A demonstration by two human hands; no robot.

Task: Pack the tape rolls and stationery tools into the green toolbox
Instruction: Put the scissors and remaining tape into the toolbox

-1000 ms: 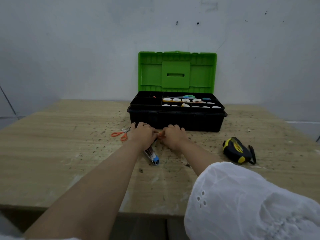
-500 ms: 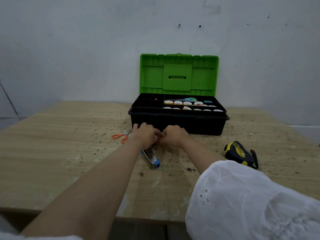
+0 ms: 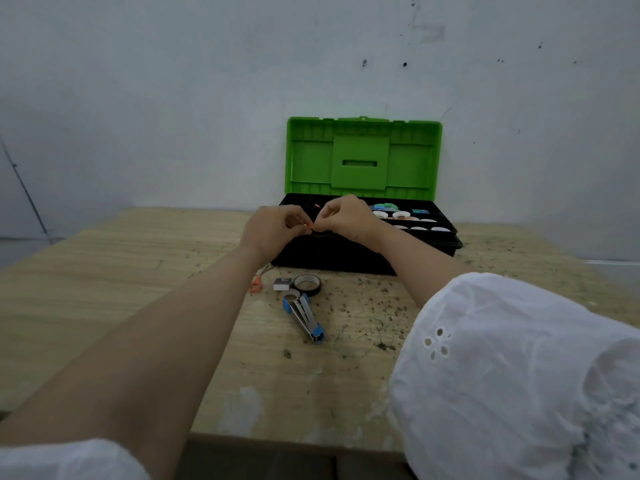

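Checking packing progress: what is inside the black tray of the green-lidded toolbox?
Several white tape rolls and a teal item lie in the right compartments. The left hand and right hand, pinching a small orange item, hide the middle compartments.

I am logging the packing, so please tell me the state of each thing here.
Toolbox: lid open, upright.
Left hand: pinches small orange piece.
Right hand: pinches the same piece.
Black tape roll: flat on table, unpacked.
Stapler: lying on table, unpacked.
Scissors: on table, partly hidden.
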